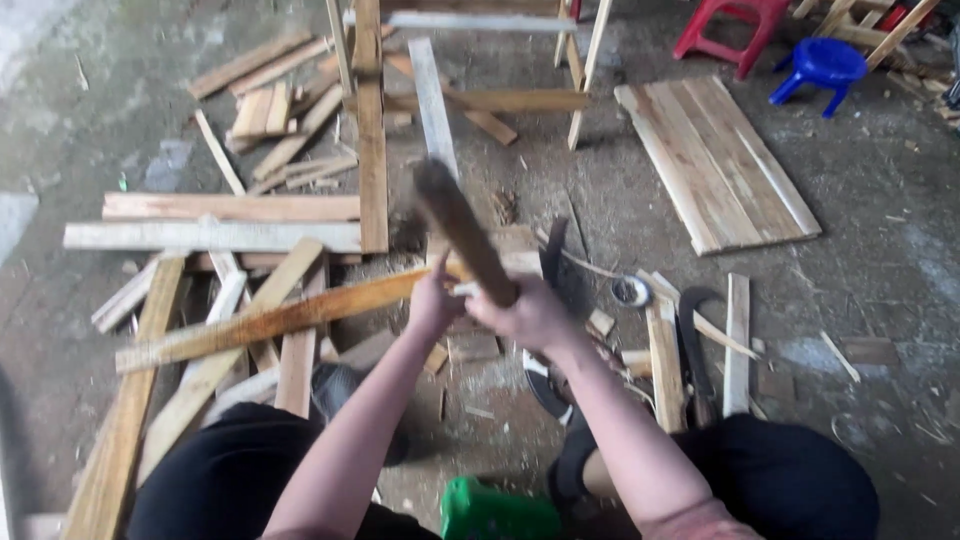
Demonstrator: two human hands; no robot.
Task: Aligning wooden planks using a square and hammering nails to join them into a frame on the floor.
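1. A dark wooden club, blurred, is clasped at its lower end by the right hand, grip closed around it.
2. A long plank is pinched at its end by the left hand, just left of the club.
3. A blue stool stands far right of the club.

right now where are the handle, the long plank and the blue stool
handle [462,232], head view, middle of the dark shaft
long plank [270,320], head view, middle of its top face
blue stool [824,60], head view, seat top
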